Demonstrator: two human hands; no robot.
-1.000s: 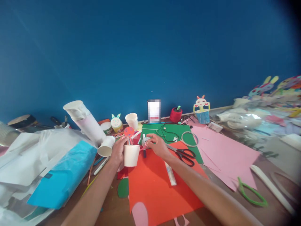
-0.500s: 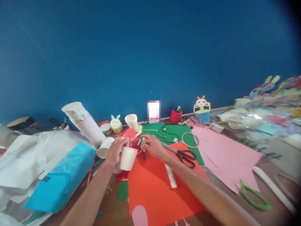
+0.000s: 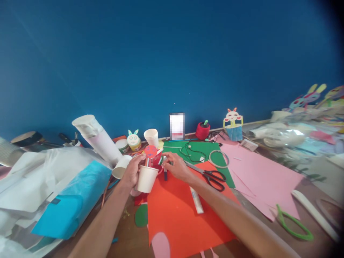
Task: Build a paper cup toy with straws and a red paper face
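The left hand [image 3: 131, 172] clamps a white paper cup [image 3: 147, 180], a red disc [image 3: 151, 152] above its rim, short of the worktop's [image 3: 126, 234] back edge. Apart from it, the right hand [image 3: 176, 167] curls near a dark-ended stick [image 3: 165, 175]; whether it grips, I cannot tell.

Front white cup [image 3: 147, 180]: paper, smooth, matt. Red disc [image 3: 151, 152]: flat matt paper. Orange sheet [image 3: 180, 218], green sheet [image 3: 213, 145], pink sheet [image 3: 268, 179]: smooth matt paper. Scissors [image 3: 214, 180]: greyish metal blades, black plastic-looking handles. Clear wrap [image 3: 281, 132]: glossy, crinkled plastic. Green loop [image 3: 298, 231]: fuzzy-looking. Table [image 3: 129, 238]: brown, wood-like. Wall [image 3: 161, 57]: smooth blue, faint sheen.
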